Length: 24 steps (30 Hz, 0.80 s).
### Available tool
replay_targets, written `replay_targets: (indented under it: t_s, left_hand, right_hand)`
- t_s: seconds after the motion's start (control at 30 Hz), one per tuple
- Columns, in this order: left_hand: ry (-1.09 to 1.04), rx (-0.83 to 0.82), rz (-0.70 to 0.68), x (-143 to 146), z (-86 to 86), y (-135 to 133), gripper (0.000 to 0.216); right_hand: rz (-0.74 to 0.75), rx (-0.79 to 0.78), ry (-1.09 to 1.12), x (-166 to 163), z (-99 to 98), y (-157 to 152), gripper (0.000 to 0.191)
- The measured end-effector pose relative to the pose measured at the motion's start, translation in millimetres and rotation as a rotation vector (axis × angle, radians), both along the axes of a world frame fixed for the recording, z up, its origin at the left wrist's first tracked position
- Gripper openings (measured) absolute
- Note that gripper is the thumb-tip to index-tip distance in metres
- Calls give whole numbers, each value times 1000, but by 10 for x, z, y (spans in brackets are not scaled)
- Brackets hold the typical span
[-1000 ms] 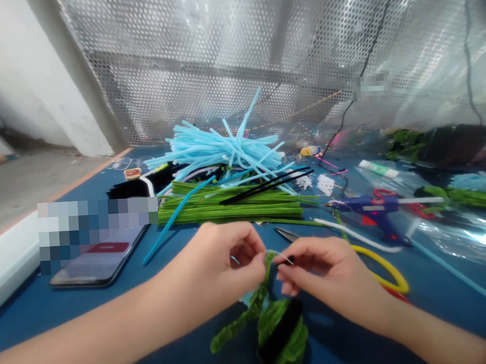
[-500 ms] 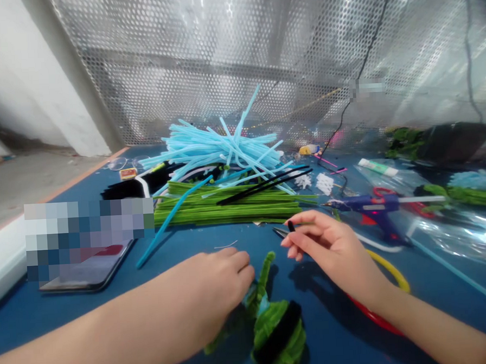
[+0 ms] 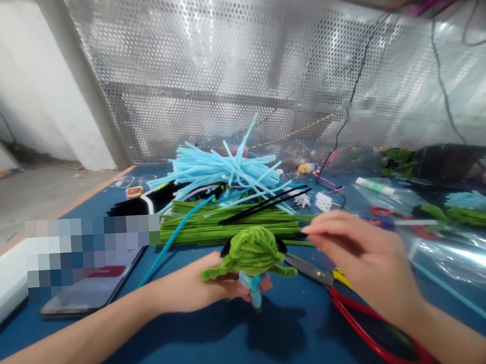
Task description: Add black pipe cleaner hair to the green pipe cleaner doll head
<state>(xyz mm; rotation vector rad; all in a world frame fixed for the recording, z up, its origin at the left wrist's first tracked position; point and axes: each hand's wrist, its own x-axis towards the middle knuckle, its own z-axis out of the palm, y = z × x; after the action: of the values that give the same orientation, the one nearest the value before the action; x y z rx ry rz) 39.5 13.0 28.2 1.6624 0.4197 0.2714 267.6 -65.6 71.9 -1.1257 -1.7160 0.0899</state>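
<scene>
My left hand (image 3: pixel 213 281) is closed around the lower part of a pipe-cleaner doll (image 3: pixel 255 252), held upright above the table. The doll has a round green head, green arms and a light blue body; black shows at both sides of its head. To its right, my right hand (image 3: pixel 365 257) is raised with thumb and fingertips pinched on a short black pipe-cleaner piece, of which only a dark tip shows. Under the right hand lie scissors (image 3: pixel 313 270) with red and yellow handles, their blades pointing toward the doll.
Behind the hands lie green pipe cleaners (image 3: pixel 196 225), a light blue heap (image 3: pixel 226 166) and a black bundle (image 3: pixel 126 207). A phone (image 3: pixel 89 290) is at the left. At the right are a partly hidden glue gun (image 3: pixel 379 222), plastic bags (image 3: pixel 454 252) and a white tube (image 3: pixel 373 186).
My left hand has picked the doll up off the table and turned it upright. My right hand has shifted right, still pinching the black piece. The camera view has tilted up slightly.
</scene>
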Motion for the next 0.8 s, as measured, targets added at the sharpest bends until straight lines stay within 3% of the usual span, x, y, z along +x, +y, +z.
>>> replay_targets:
  t_s: [0.07,0.17,0.27,0.47,0.67,0.8]
  left_hand:
    - [11,-28,-5,5,-25,-5,24]
    - [18,-65,1,-1,-45,4,23]
    - [13,-105,4,-9,-55,23,22]
    - [-15,-165,27,12,-71,49,19]
    - [-33,-245,18,28,-149,57,24]
    - [-31,-230,-17,12,-141,42,24]
  right_hand:
    - [13,35,-146,0,217,61,19]
    - [146,30,-396,-24,519,154,16]
    - [255,24,-586,-93,678,232,20]
    - [383,-19,-591,-229,574,360,28]
    - [295,-14,-556,-210,476,469,16]
    - [321,-46,-581,-186,437,531,17]
